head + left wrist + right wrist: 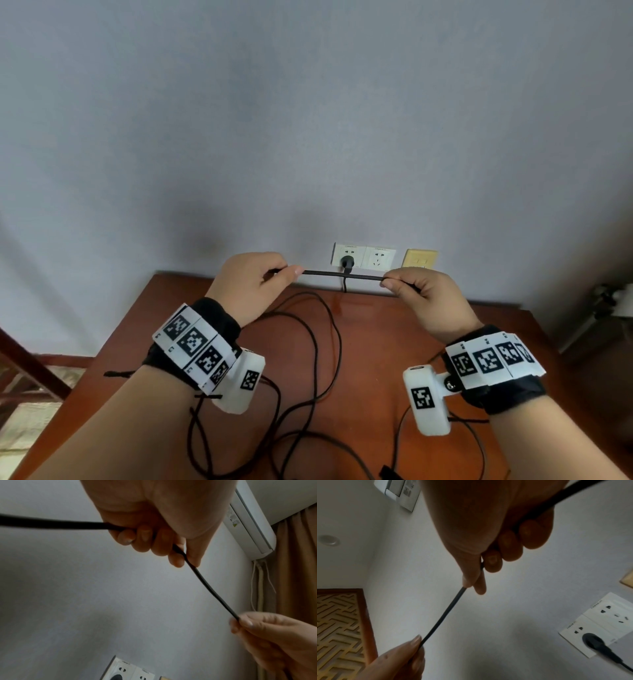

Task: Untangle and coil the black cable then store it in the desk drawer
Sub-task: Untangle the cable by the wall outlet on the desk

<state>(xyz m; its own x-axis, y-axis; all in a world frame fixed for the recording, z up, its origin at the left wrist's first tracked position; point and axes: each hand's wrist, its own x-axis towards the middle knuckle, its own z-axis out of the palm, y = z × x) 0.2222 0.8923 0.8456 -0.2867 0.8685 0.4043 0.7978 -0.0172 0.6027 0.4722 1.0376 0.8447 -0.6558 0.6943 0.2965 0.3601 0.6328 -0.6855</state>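
The black cable (342,274) is stretched straight between two hands, just in front of the wall socket (347,255) and above the back edge of the desk (370,342). The rest of it lies in loose, crossing loops on the desk, below and nearer the person than the socket.

The step in hand looks like straightening a length before coiling. To do it well, I would keep the span taut but not strained, let the cable slide through one hand while the other anchors it, and roll it between the fingers so twist runs out toward the free end. The loops on the desk cross each other, so feeding slowly should keep them from pulling into a knot. A black plug (346,262) sits in the socket; whether it belongs to this cable I cannot tell, but if so it must come out before coiling.

The left hand (251,286), left of the socket, has its fingers curled around the cable, thumb pressing it down. The right hand (426,298), below the socket's right side, pinches the cable between thumb and forefinger, its other fingers wrapped around it behind.

No drawer is in view.
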